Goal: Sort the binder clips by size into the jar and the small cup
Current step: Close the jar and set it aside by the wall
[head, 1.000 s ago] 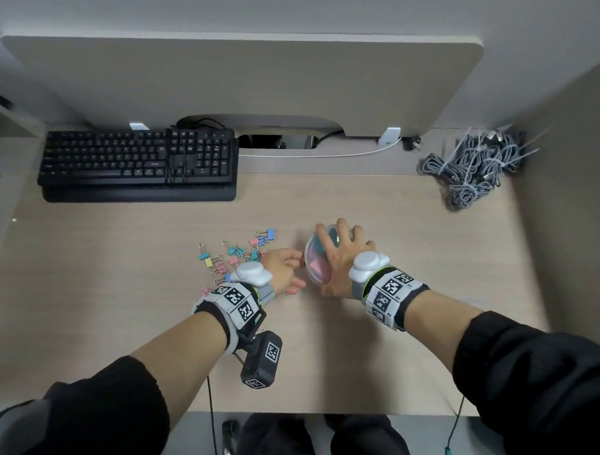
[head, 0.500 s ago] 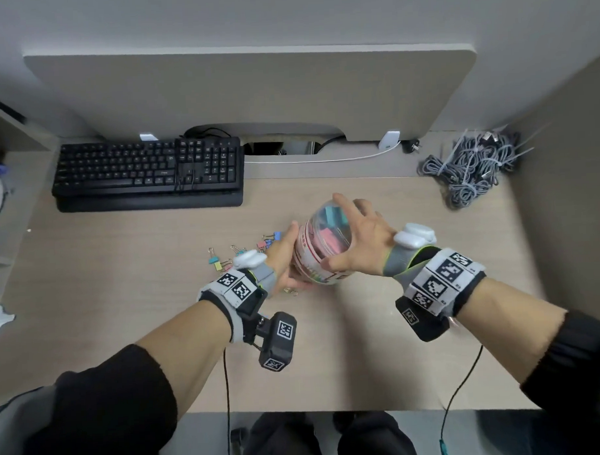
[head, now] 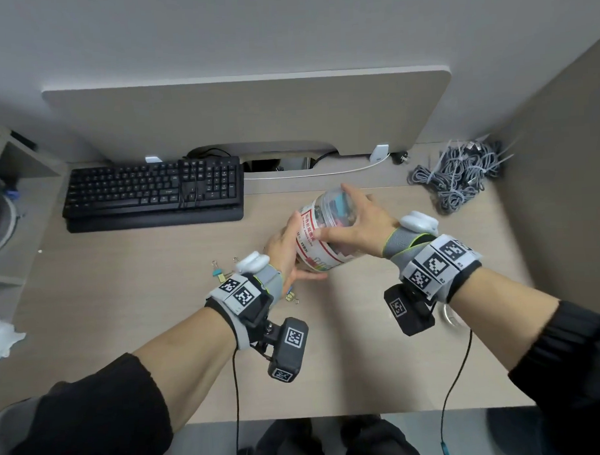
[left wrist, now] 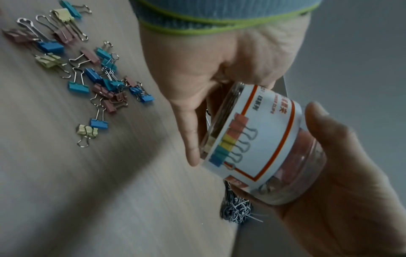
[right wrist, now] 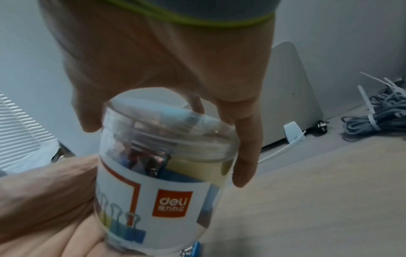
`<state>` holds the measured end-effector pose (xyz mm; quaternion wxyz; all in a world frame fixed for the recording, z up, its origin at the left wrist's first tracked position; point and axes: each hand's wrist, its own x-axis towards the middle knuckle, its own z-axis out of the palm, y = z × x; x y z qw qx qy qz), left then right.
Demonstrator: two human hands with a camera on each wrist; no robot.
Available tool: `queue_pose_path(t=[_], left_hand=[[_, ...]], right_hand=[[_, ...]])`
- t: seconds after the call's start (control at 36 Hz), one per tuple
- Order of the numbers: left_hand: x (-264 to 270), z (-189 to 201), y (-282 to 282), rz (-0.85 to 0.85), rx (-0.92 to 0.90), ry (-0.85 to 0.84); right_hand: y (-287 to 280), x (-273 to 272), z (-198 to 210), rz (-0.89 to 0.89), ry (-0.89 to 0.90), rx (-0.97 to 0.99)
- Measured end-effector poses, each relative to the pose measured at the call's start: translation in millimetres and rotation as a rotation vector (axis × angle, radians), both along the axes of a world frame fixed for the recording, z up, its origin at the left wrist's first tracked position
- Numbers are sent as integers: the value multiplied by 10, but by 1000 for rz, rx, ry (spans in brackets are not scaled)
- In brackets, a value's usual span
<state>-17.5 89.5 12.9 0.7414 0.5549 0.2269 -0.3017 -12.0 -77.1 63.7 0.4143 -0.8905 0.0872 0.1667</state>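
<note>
1. Right then, I had the clear plastic jar (head: 327, 233) lifted off the desk (head: 159, 334) and tipped on its side, held between both of my hands.
2. My right hand (head: 363, 226) was clamped on the transparent end, thumb on the near side and fingers (right wrist: 246, 156) spread over the far side of the clear wall.
3. My left hand (head: 286, 251) cupped the other end, the labelled part; my left thumb (left wrist: 189, 139) lay straight along the rim there, and the palm sat against the end face.
4. Inside the jar I could see coloured binder clips, pink and blue among them, pressed against the clear wall.
5. The jar's white label (left wrist: 255, 137) showed a red border, a row of printed clips and an orange logo square (right wrist: 172, 203).
6. Loose binder clips (left wrist: 96, 83) lay scattered on the desk just left of my left hand: blue, teal, pink and pale yellow, in more than one size.
7. One small gold-toned clip (head: 292, 297) sat on the desk just under my left wrist.
8. Further back, a black keyboard (head: 154, 191) sat at the desk's rear left, and a bundle of grey cables (head: 460, 177) lay at the rear right, well apart from the jar.
9. The small cup I could not make out clearly in any view.
</note>
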Motion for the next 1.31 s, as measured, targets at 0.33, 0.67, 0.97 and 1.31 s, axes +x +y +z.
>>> queue_pose_path(t=[0.33,0.67,0.97,1.31], left_hand=[[63,199,-27,-188,-315,173],[14,92,-468,-113,-277,228],[62,-9,-1019,-346,251,23],[-41,-215,-1277,-493,464,-167]], right_hand=[[-116,-90,193,77,-65,76],[-461,-99,43,18,57,85],[-1161,-112,-427,-88,111,-253],[-1813,-160,-906,-30,159,-675]])
